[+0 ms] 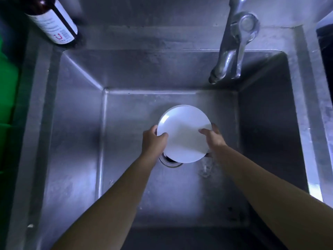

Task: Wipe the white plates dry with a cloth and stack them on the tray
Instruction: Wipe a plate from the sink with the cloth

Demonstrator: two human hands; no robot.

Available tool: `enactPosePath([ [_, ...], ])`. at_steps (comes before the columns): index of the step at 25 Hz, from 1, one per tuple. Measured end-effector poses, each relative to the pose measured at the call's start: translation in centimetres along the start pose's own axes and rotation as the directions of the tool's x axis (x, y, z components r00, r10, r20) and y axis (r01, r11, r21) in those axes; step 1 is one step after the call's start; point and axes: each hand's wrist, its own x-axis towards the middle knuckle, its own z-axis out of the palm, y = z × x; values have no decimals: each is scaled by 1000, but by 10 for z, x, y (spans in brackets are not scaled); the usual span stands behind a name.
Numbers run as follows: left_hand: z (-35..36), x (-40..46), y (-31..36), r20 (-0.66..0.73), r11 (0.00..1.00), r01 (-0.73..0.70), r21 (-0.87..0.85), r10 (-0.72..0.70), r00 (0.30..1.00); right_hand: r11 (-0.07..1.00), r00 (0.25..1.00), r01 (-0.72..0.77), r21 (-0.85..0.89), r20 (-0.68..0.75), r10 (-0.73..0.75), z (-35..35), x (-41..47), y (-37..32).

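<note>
A round white plate [183,132] is held low inside a steel sink [79,134], above the drain. My left hand [154,139] grips its left rim, thumb on the top face. My right hand [212,137] grips the right rim, thumb lying on the plate. A second white rim edge peeks out behind the plate's far side; I cannot tell whether it is another plate. No cloth or tray is in view.
The drain [169,161] shows partly under the plate. A chrome tap [232,49] reaches over the sink's back right. A dark bottle with a white label [52,20] stands at the back left corner. Something green [7,98] lies beyond the left rim.
</note>
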Motion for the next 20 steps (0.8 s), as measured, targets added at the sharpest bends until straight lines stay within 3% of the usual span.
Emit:
enactPosePath([
  [6, 9, -8, 20, -29, 969, 118, -218, -128, 991, 984, 1000, -9, 180, -16, 12, 8, 12, 5],
  [9, 14, -16, 34, -52, 969, 116, -220, -130, 990, 959, 1000, -24, 281, -11, 28, 3, 7, 4],
  [13, 25, -58, 63, -28, 990, -31, -141, 27, 999, 871, 996, -87, 484, 34, 81, -12, -10, 7],
  [15, 31, -86, 70, -50, 986, -148, -80, 144, 988, 805, 995, -76, 588, -11, 101, -23, -27, 13],
  [18, 46, -125, 59, -117, 931, -364, -14, 360, 925, 690, 990, -20, 724, -80, 112, -41, -56, 30],
  [20, 55, -142, 43, -161, 900, -435, 34, 435, 886, 668, 987, -26, 744, -87, 136, -49, -75, 43],
])
